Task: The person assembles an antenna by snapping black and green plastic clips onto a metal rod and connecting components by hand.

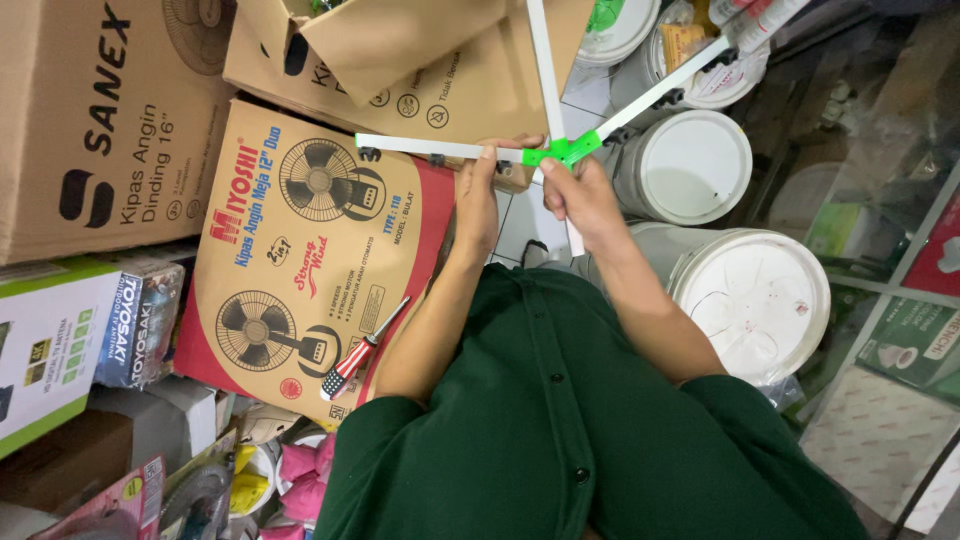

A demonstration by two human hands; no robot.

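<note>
White slats [440, 149] meet at a green hub [562, 150], light and stiff by the look; left hand [478, 195] and right hand [582, 195] pinch there, the best hold.

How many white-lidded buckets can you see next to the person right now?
4. One large bucket by the right forearm, one above it beside the right hand, two partly cut off at the top. More may be hidden.

Tight room around the hands

Stacked cardboard boxes [300, 250] crowd the left, white buckets [745, 290] block the right; only a strip of tiled floor [520, 225] between stays open.
</note>
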